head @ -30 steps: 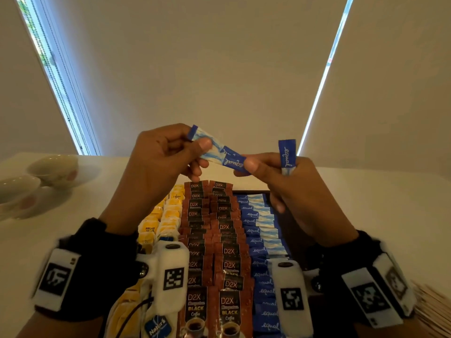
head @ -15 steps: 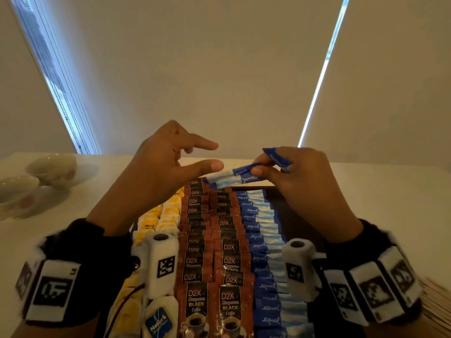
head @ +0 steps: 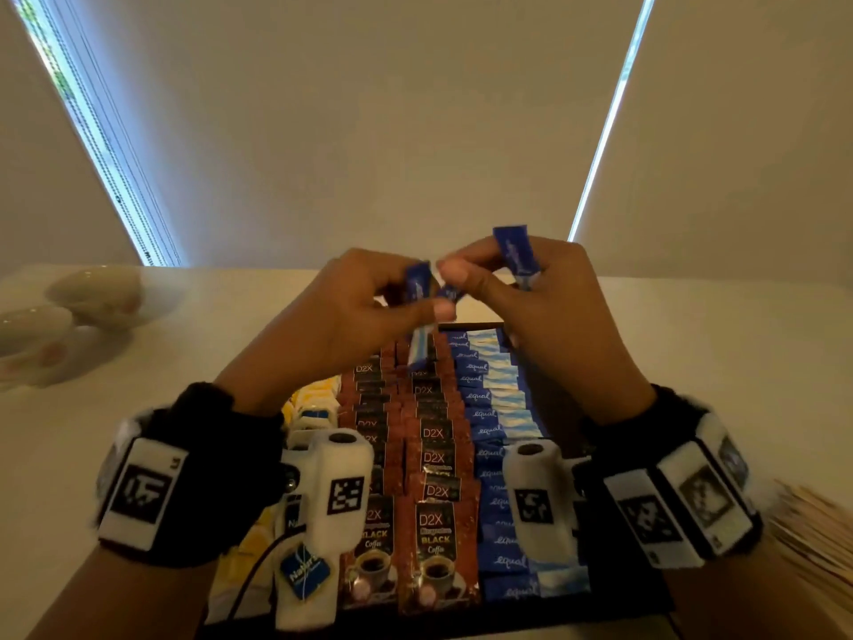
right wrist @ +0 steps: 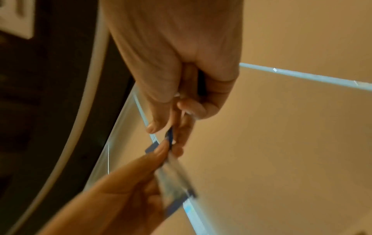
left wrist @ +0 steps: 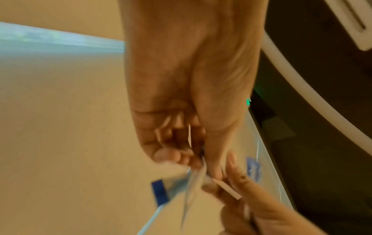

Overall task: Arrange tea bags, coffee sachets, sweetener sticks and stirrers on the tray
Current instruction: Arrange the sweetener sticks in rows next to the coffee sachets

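Observation:
Both hands are raised together over the far end of the dark tray (head: 614, 455). My left hand (head: 427, 300) pinches a blue and white sweetener stick (head: 419, 283) that hangs down towards the tray; it is blurred in the left wrist view (left wrist: 159, 190). My right hand (head: 454, 275) pinches the same stick's top end and keeps a second sweetener stick (head: 517, 256) upright between its fingers. On the tray lie rows of yellow tea bags (head: 309, 408), brown coffee sachets (head: 434, 491) and blue sweetener sticks (head: 494, 408).
Wooden stirrers (head: 812, 538) lie on the white table to the right of the tray. Two pale cups on saucers (head: 92, 293) stand at the far left. The tray's right strip beside the blue sticks is bare.
My left hand, open half a second ago, now pinches the stick. The hands have come together and risen a little. The second stick in my right hand now stands upright.

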A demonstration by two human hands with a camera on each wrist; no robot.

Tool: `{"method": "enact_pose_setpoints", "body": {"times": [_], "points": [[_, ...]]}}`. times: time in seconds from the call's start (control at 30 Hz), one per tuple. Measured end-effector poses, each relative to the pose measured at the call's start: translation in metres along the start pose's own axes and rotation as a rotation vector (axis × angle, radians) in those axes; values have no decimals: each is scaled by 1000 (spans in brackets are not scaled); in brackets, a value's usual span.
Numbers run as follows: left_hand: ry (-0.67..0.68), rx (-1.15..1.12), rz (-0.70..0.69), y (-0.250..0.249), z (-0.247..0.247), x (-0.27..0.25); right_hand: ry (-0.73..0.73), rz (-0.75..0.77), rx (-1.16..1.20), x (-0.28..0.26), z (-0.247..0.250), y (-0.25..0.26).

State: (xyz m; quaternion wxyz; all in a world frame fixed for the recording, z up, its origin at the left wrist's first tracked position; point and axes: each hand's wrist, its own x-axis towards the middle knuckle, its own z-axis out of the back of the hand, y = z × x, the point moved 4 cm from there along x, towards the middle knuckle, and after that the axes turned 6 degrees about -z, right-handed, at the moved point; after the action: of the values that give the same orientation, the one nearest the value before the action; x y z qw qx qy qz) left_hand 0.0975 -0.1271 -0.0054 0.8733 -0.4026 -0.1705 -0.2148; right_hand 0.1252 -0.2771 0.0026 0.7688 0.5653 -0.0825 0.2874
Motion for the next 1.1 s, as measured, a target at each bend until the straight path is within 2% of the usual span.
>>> {"method": "enact_pose_setpoints", "body": {"times": [0.1, 0.17, 0.2, 0.27, 0.37, 0.53, 0.63, 0.8, 0.9, 1.0, 1.1], "points": [[-220, -243, 44, -1, 7, 0, 1, -197, 84, 1, -3, -10], [-313, -431, 100, 2, 9, 0, 131, -320, 60, -1, -10, -17], [-336, -502, 121, 4, 9, -1, 191, -331, 71, -2, -14, -18], [-338, -554, 136, 5, 7, 0, 210, -317, 157, -4, -18, -17], [-349, -562, 130, 9, 9, 0, 160, -343, 244, -4, -16, -16], [-313, -523, 107, 11, 11, 1, 173, -377, 190, -4, -17, -20], [-279, -461, 95, 9, 12, 0, 126, -367, 183, -4, -16, -22], [-118, -357, 88, 6, 14, -2, 42, -324, -34, 1, -12, -27], [-168, -381, 113, 9, 12, -1, 1, -316, -26, 0, -12, -26], [-270, -402, 130, 13, 14, 0, -57, -310, 171, -2, -7, -20], [-290, -406, 133, 14, 14, 0, -40, -351, 284, -3, -6, -20]]}}
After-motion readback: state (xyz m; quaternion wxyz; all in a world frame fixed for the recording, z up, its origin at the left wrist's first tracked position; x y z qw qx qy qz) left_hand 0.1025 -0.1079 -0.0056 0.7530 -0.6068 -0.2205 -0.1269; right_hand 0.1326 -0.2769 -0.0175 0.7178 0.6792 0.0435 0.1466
